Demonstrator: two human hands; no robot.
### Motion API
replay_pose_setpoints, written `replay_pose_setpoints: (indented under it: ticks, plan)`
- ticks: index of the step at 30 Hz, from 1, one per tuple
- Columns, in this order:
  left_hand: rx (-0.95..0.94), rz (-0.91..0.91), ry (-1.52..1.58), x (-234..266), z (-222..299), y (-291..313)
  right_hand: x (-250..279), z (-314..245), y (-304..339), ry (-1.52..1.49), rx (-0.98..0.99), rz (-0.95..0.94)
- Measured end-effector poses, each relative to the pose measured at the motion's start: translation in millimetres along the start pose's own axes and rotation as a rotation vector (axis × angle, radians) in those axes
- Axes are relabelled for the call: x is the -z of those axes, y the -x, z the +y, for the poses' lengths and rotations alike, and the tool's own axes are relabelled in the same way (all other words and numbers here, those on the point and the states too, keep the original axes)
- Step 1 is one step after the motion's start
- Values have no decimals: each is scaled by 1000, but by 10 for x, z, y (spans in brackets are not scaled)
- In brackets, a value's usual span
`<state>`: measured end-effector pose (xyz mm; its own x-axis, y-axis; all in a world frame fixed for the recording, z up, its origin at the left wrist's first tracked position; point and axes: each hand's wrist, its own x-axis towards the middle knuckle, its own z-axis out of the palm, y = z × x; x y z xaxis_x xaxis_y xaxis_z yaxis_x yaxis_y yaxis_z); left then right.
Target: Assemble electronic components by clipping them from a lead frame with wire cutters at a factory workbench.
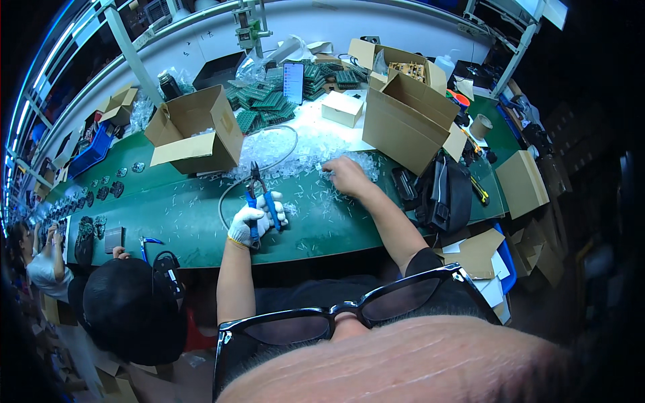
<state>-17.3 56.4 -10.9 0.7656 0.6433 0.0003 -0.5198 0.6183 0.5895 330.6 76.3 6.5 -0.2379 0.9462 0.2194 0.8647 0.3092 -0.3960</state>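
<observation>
My left hand [246, 223], in a white knit glove, is closed around the blue handles of a pair of cutting pliers [255, 180]. The dark jaws point away from me, and the handles are spread apart. My bare right hand [348, 177] reaches to the near right edge of a heap of small clear plastic pieces [282, 149]. Its fingertips are pinched together there; whatever is between them is too small to make out. Thin clear slivers lie scattered over the green tabletop [316, 232] around both hands. A thin grey cable [225, 201] loops behind the pliers across the heap.
Open cardboard boxes stand left [195, 131] and right [410, 121] of the heap. Behind it are stacked green circuit boards [265, 101], an upright phone [293, 82] and a white box [342, 109]. A black bag [443, 195] sits at right. A co-worker in a black cap [127, 309] is at left.
</observation>
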Motion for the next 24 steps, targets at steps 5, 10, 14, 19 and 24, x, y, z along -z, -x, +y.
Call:
replay_pose_setpoints:
  ticks: [5, 10, 14, 19, 24]
  plan:
    - [-7, -5, -4, 31, 13, 24, -109, -110, 27, 41, 19, 90]
    - [-15, 9, -7, 6, -6, 25, -111, -109, 25, 39, 23, 114]
    - [-3, -1, -17, 26, 1, 14, -70, -174, -20, 136, -33, 23]
    - [-5, 25, -23, 15, 0, 38, -54, -207, -33, 118, -67, 1]
    - [-9, 23, -25, -28, -12, 18, -20, -195, -113, -242, -68, 114]
